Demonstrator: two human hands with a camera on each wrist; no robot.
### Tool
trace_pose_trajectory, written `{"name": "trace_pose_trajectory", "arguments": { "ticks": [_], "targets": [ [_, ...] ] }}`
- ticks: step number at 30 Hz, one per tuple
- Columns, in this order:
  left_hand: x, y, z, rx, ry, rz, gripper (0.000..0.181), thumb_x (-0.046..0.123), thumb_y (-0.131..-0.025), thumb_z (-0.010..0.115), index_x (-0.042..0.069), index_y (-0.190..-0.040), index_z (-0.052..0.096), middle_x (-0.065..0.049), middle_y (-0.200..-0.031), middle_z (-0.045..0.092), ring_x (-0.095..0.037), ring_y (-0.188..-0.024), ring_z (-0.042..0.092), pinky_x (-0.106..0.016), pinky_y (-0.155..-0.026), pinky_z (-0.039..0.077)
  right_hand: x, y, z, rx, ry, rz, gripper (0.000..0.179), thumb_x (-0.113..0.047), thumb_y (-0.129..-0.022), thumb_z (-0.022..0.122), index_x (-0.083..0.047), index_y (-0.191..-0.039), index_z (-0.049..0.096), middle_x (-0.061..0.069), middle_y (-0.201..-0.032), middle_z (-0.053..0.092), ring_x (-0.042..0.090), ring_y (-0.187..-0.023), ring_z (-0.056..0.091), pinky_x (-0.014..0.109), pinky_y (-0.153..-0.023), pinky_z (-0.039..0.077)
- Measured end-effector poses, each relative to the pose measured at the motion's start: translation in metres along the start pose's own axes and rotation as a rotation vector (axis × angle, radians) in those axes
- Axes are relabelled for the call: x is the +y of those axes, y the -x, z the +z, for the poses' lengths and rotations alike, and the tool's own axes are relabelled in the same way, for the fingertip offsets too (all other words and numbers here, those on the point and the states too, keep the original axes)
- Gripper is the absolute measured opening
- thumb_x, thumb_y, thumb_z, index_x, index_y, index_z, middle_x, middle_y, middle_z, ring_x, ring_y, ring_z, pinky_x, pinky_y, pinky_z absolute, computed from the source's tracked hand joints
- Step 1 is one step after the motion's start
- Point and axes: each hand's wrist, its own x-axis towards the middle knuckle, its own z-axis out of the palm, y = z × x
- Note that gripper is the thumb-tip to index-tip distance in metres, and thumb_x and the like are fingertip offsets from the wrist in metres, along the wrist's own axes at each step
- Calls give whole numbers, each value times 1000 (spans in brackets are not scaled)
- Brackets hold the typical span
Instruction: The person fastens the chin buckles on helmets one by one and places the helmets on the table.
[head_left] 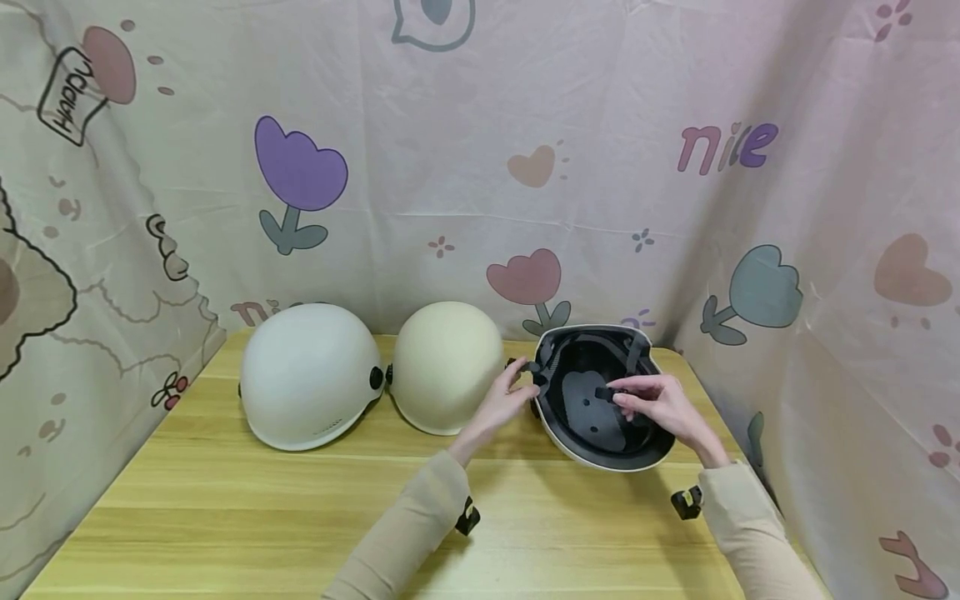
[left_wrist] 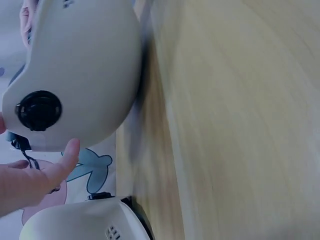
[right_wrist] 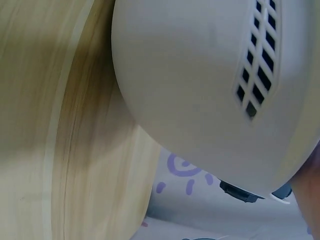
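An upturned helmet lies at the right of the table, its black padded inside facing up. My left hand is at its left rim, finger and thumb pinching a black chin strap. Over the opening, my right hand pinches a black buckle between thumb and fingers. In the left wrist view, the left hand is beside the pale shell with its round black knob. The right wrist view shows the slotted vents; the shell hides most of that hand.
A cream helmet stands dome up just left of the upturned one. Farther left is a larger white helmet, nearly touching it. A printed cloth hangs behind the wooden table. Small black cameras are strapped at both wrists.
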Motion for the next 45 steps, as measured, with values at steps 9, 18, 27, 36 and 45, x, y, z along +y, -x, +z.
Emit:
{"name": "trace_pose_trajectory", "arguments": {
  "ticks": [9,18,27,36,45],
  "targets": [
    [0,-8,4,84,106,250,73,-18,-78,56,-15,-148,35,-23,-165,18,-50,-146,33,-58,-118,36,-5,0,1,-4,-30,2,25,-9,-94,69,5,-115,70,17,-82,70,10,-67,67,26,-64,60],
    [5,-3,11,91,-65,442,54,-26,-78,48,-9,-128,52,-25,-142,55,-43,-122,58,-52,-108,48,-5,2,3,-7,-53,-1,26,-7,-94,69,7,-116,69,5,-79,70,11,-67,66,26,-63,58],
    [22,-1,17,-23,-404,299,64,-21,-74,37,0,-130,58,-21,-134,52,-32,-117,60,-41,-102,53,-6,0,4,-3,-56,-2,24,-8,-94,70,5,-114,70,-2,-76,69,12,-66,66,28,-63,59],
    [25,-2,19,-65,-822,318,37,1,-95,43,-1,-123,67,-15,-137,63,-34,-132,54,-45,-114,39,-3,2,3,6,-74,-17,23,-6,-93,70,6,-114,70,-6,-73,68,11,-63,65,28,-61,58],
    [24,0,28,56,-1190,429,34,5,-94,62,-1,-128,64,-15,-117,59,-30,-102,57,-37,-93,52,-6,0,6,-21,-72,-3,25,-8,-94,69,5,-116,70,9,-78,71,13,-66,67,29,-64,60]
  ]
}}
